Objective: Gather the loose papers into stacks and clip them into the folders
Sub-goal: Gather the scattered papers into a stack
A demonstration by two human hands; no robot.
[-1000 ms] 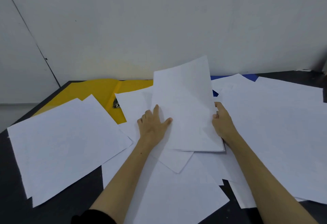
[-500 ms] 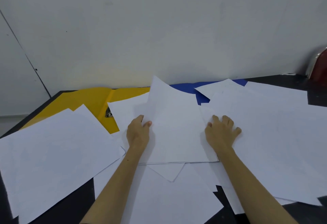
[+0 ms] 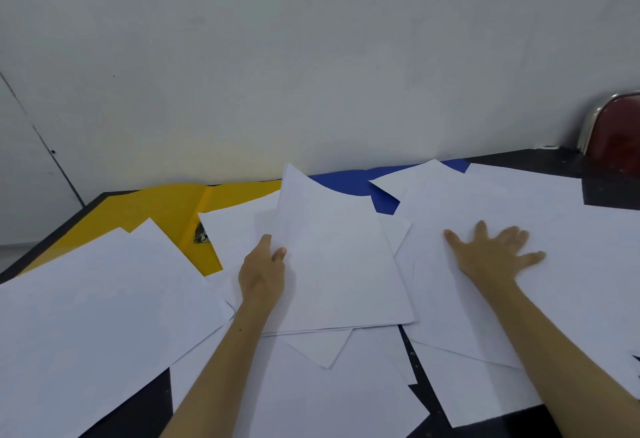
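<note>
- Currently the left hand [image 3: 263, 271] pinches the left edge of a small stack of papers [image 3: 339, 264] at table centre, thumb on top.
- Right hand [image 3: 495, 254] lies flat, fingers spread, on the loose sheets [image 3: 554, 281] to the right — holding nothing.
- Yellow folder [image 3: 166, 212] and blue folder [image 3: 349, 184] lie behind, partly covered.
- Best, I judge: drag one sheet inward with flat fingers, keep the stack pinned, then square the edges.

No text, label, brand or number can be read anywhere: the white sheets [image 3: 339, 264] strewn over the table [image 3: 609, 174] appear blank, and both folders carry no visible lettering.
</note>
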